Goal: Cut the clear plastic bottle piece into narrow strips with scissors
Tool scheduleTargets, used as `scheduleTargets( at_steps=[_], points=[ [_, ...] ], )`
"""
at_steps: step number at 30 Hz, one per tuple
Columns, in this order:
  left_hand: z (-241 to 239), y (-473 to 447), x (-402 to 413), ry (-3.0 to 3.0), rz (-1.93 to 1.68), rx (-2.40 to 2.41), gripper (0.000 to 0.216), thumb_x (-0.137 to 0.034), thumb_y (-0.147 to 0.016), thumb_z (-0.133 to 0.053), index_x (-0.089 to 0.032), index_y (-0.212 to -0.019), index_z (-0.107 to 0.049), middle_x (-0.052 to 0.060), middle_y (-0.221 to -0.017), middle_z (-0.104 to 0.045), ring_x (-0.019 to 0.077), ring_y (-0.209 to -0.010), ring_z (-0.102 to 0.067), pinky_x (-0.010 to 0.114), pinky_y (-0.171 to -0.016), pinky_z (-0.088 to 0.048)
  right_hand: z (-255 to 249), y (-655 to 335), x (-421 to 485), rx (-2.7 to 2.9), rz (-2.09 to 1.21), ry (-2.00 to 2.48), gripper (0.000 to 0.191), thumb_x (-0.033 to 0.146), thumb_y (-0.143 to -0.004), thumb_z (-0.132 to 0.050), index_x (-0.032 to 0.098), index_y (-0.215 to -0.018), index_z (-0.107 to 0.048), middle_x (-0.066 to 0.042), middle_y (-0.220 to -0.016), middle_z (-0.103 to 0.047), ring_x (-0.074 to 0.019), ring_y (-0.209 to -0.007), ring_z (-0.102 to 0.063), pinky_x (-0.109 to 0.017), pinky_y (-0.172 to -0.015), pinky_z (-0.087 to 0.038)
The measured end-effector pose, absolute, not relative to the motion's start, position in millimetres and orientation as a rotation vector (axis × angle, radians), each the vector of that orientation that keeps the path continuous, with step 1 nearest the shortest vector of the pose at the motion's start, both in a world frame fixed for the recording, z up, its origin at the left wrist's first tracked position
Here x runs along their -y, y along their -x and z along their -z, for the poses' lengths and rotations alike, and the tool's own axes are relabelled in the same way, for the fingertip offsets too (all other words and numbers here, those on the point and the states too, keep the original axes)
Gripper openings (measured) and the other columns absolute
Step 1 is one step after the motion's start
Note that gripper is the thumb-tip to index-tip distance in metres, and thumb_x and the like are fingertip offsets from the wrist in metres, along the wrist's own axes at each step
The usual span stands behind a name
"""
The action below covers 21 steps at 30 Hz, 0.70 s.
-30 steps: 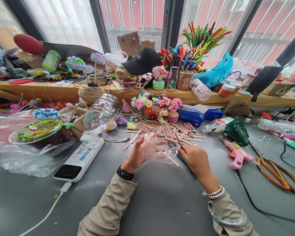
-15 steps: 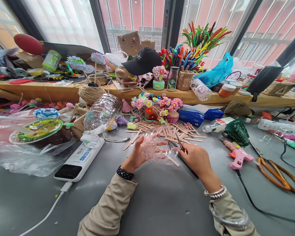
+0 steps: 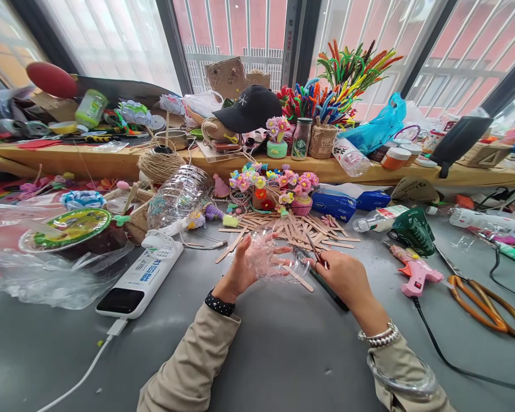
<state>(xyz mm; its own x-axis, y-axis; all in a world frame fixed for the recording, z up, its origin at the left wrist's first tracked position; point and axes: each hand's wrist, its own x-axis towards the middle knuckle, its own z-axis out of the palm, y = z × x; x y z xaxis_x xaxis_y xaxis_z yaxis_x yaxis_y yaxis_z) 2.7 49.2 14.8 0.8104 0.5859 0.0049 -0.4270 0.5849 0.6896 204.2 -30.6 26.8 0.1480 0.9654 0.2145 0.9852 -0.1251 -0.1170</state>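
Note:
A clear, cut piece of plastic bottle (image 3: 266,257) is held in front of me over the table. My left hand (image 3: 242,269) supports it, thumb up and fingers spread behind the see-through wall. At its right edge, my right hand (image 3: 341,277) is closed around a pair of small scissors (image 3: 314,249), blades pointing up and away. The scissor handles are mostly hidden by the fingers. Below the right hand lies a dark green tool handle (image 3: 332,293). One wooden craft stick (image 3: 299,278) lies under the plastic, apart from the pile of craft sticks (image 3: 321,232) behind.
On the right are a pink glue gun (image 3: 418,274) with its cord and large orange-handled scissors (image 3: 480,303). A white power bank (image 3: 141,280) with cable and a lidded cup (image 3: 68,229) stand left. Crafted flowers (image 3: 278,182) and a ribbed clear bottle (image 3: 180,197) sit behind.
Both hands hold nearly the same pose, with the plastic piece and scissors still together. The view has shifted very slightly.

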Motion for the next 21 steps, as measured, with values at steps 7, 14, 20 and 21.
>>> scheduleTargets(
  at_steps=[7,14,20,21],
  points=[
    [-16.7,-3.1,-48.8,-0.742,-0.581,-0.240,0.079,-0.062,-0.066,-0.057,-0.017,-0.129,-0.040,0.018,-0.115,-0.060,0.0335,-0.098,-0.060,0.047,-0.084,-0.043,-28.2,-203.6,30.9,1.942,0.092,2.180,0.038,0.046,-0.087,-0.044,0.019,-0.063,-0.059,-0.003,-0.068,-0.066,-0.0156,-0.061,-0.057,-0.025,-0.050,-0.025],
    [-15.5,-2.9,-47.7,-0.839,-0.634,-0.281,0.077,-0.059,-0.069,-0.056,-0.016,-0.130,-0.039,0.018,-0.116,-0.059,0.0339,-0.098,-0.060,0.044,-0.079,-0.045,-27.0,-203.7,30.5,1.937,0.110,2.179,0.044,0.049,-0.087,-0.042,0.019,-0.060,-0.057,-0.003,-0.063,-0.064,-0.0149,-0.058,-0.056,-0.025,-0.049,-0.022],
    [-11.9,-1.4,-50.0,-0.807,-0.595,-0.265,0.080,-0.059,-0.071,-0.052,-0.016,-0.135,-0.031,0.018,-0.116,-0.059,0.0347,-0.100,-0.060,0.047,-0.082,-0.043,-27.6,-200.6,30.4,1.913,0.141,2.232,0.044,0.049,-0.087,-0.044,0.018,-0.060,-0.059,-0.004,-0.064,-0.065,-0.0152,-0.059,-0.056,-0.024,-0.049,-0.021],
    [-11.5,-1.3,-50.2,-0.800,-0.592,-0.274,0.079,-0.060,-0.071,-0.051,-0.017,-0.135,-0.031,0.018,-0.116,-0.059,0.0349,-0.100,-0.059,0.048,-0.083,-0.042,-28.4,-199.9,30.4,1.918,0.141,2.249,0.043,0.049,-0.087,-0.045,0.018,-0.061,-0.060,-0.004,-0.064,-0.066,-0.0155,-0.060,-0.057,-0.025,-0.049,-0.021]
  ],
)
